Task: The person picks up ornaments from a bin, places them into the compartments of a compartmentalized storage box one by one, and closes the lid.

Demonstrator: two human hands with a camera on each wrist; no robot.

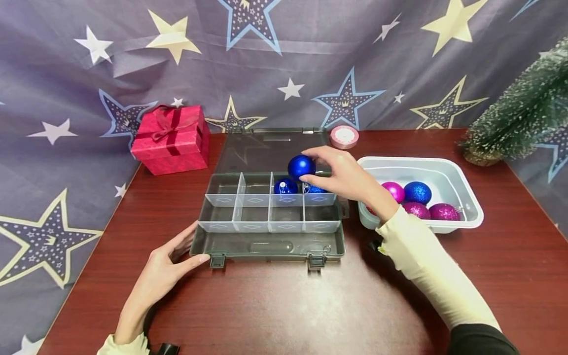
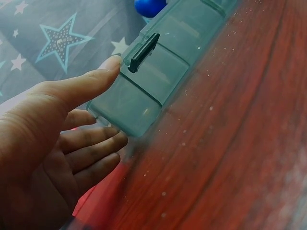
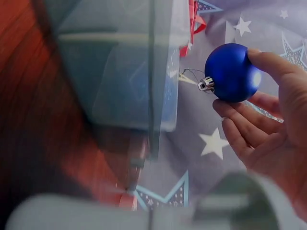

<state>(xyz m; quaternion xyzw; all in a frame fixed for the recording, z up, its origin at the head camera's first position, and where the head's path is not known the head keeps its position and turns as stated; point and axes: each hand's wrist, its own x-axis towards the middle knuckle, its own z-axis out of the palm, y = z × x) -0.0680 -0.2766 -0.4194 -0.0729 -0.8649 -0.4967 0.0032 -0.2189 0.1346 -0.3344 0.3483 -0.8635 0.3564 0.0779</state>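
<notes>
My right hand (image 1: 343,170) pinches a matte blue Christmas ball (image 1: 301,168) between thumb and fingers, above the back row of a grey see-through divided box (image 1: 268,257). Its silver cap and string loop show in the right wrist view. Below it, a shiny blue ball (image 1: 285,186) sits in the third back compartment, and a glittery blue ball (image 1: 314,188), partly hidden by the hand, in the fourth. My left hand (image 1: 161,268) rests at the box's front left corner, thumb at the front wall near a latch (image 1: 217,260), the other fingers extended along the left side.
A white tub (image 1: 477,217) with pink, magenta and blue balls stands right of the box, partly behind my right forearm. The box's lid (image 1: 266,148) lies open backward. A pink ribbon roll (image 1: 344,136), a red gift box (image 1: 170,143) and a small frosted tree (image 1: 523,103) stand behind.
</notes>
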